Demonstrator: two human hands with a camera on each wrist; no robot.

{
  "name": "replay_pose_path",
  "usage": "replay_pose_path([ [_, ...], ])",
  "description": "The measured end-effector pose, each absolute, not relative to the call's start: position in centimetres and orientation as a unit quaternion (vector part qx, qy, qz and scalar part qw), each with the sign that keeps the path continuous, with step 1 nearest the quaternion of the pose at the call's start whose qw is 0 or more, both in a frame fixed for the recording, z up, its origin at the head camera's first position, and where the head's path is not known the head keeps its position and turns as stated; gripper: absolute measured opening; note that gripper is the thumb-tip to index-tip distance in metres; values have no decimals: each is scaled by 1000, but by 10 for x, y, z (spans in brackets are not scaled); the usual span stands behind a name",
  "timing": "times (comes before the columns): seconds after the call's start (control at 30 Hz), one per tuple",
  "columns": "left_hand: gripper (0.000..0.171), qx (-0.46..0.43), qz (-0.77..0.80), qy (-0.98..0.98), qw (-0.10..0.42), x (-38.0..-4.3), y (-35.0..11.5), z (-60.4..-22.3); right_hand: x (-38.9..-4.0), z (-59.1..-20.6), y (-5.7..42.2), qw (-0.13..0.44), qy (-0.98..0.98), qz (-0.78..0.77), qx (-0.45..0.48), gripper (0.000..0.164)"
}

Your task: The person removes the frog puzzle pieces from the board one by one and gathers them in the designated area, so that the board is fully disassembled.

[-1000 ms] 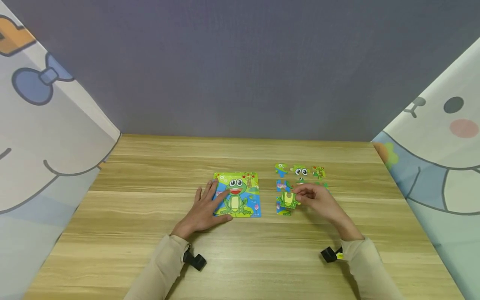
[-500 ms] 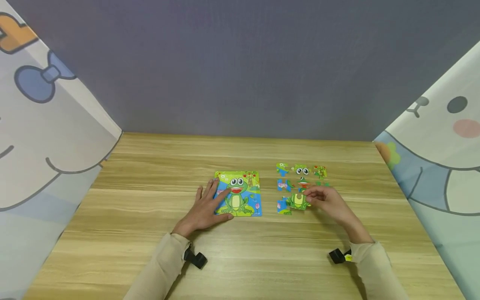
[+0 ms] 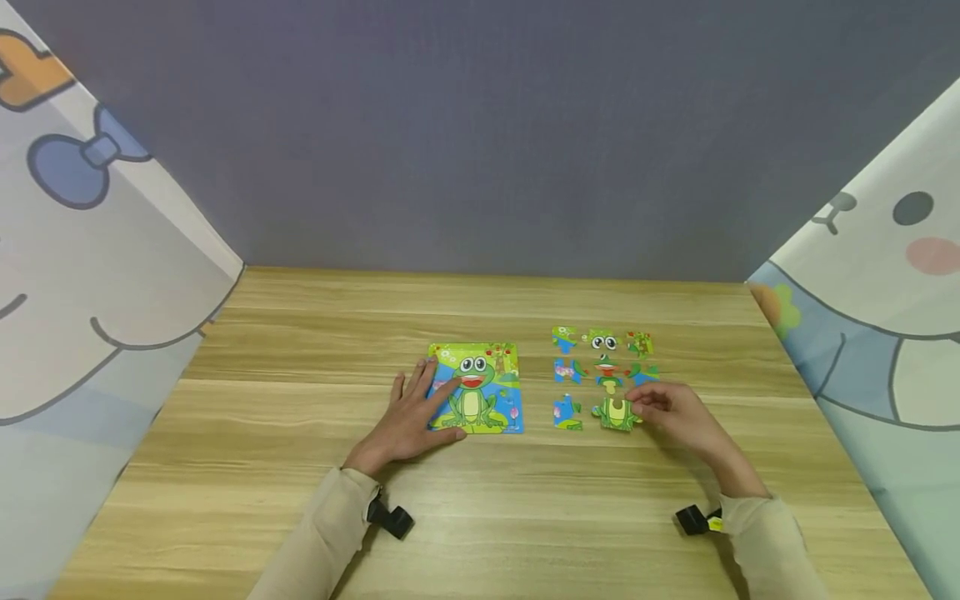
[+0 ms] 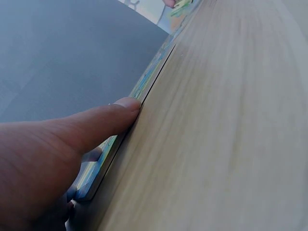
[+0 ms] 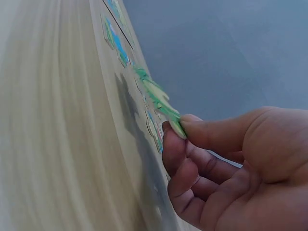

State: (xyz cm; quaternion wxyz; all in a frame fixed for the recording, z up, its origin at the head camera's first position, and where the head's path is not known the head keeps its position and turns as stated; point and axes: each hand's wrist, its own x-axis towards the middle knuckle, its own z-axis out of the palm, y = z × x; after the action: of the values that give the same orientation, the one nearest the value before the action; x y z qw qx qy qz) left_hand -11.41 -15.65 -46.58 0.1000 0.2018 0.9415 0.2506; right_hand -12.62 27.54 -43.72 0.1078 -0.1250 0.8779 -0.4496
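My left hand rests with spread, straight fingers on the left side of a square frog picture board. In the left wrist view its thumb touches the board's near edge. My right hand pinches a jigsaw puzzle piece showing the frog's body between thumb and fingertips. The right wrist view has this piece tilted and raised off the table, its shadow below. Behind it lie loose puzzle pieces, among them the mouth piece and the eyes piece.
Further puzzle pieces lie spaced in rows: a lower-left one, a middle-left one, a middle-right one and a top-right one. A grey wall bounds the wooden table at the back; cartoon panels flank it.
My right hand has carried the frog-body piece rightward and slightly nearer, away from the lower-left piece, uncovering the mouth and middle-right pieces. The left hand stays on the board.
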Motion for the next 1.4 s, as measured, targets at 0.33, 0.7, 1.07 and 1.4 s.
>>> replay_pose_path([
  [0.33, 80, 211, 255, 940, 86, -112, -157, -464, -123, -439, 277, 97, 895, -414, -138, 16],
  [0.7, 82, 203, 264, 938, 95, -112, -155, -462, -120, -437, 270, 89, 921, -356, -133, 21],
  [1.07, 79, 214, 260, 938, 84, -112, -156, -464, -118, -435, 267, 115, 915, -355, -151, 52],
  [1.4, 83, 198, 262, 939, 102, -113, -156, -463, -118, -438, 266, 87, 923, -332, -171, 46],
])
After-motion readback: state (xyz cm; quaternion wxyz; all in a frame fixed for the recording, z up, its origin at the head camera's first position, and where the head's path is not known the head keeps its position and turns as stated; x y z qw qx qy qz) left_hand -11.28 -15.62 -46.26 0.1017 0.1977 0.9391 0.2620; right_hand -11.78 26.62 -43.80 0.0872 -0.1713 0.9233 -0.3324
